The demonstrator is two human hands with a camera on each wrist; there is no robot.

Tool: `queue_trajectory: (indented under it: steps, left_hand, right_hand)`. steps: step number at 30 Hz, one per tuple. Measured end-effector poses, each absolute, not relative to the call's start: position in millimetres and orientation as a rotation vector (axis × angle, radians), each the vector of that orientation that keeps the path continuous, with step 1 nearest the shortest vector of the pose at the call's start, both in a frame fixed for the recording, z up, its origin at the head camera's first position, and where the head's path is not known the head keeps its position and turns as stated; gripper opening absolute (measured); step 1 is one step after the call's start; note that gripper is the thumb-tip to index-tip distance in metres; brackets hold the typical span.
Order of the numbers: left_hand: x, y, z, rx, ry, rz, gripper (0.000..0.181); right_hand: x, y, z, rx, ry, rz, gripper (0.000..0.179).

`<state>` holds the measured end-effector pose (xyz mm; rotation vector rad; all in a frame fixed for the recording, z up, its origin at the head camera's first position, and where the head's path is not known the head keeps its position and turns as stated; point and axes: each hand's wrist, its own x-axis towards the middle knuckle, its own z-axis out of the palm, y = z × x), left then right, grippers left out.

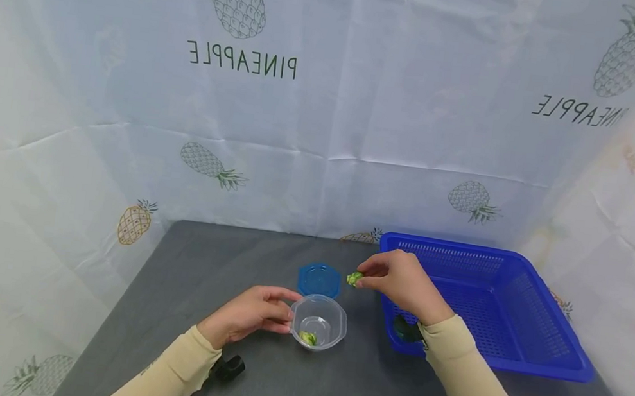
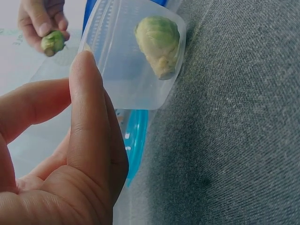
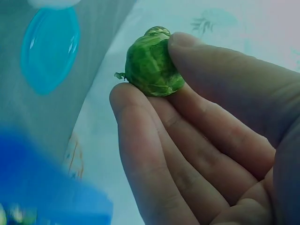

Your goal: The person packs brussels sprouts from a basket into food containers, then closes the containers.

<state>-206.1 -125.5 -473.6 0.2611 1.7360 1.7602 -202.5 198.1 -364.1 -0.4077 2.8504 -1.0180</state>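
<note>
A clear plastic container (image 1: 333,321) stands on the table, a Brussels sprout (image 2: 158,44) lying inside it. My left hand (image 1: 259,313) holds the container by its left side, thumb and fingers at the rim. Another Brussels sprout (image 3: 152,65), green and leafy, is pinched between the thumb and fingertips of my right hand (image 1: 404,283). That hand is raised to the right of the container, beside the near-left part of a blue basket. Just behind the container lies a blue lid (image 1: 318,280).
The large blue plastic basket (image 1: 543,370) occupies the right side of the grey table (image 1: 193,275). Blurred green bits show at its edge in the right wrist view. A white cloth (image 1: 315,114) printed with pineapples hangs behind the table and along its sides.
</note>
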Motion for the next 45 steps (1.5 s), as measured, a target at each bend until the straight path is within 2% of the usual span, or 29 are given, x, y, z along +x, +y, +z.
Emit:
queue_trajectory:
  steps: [15,29,45]
  left_hand:
    - [-209.1,-134.0,-471.7,0.266,1.758,1.758,0.053]
    - [-211.4,-135.0,-475.2,0.295,1.752,1.740,0.055]
    - [-209.3,-133.5,-471.2,0.312,1.758,1.745,0.055]
  right_hand:
    - [-188.6,135.1,-409.0,-0.465,2.783,-1.130,0.014]
    - [-185.0,120.3,-431.4,-0.576,2.794,-1.092,0.015]
    - [-185.8,111.0,-439.0,-0.607,2.785,-1.007,0.015]
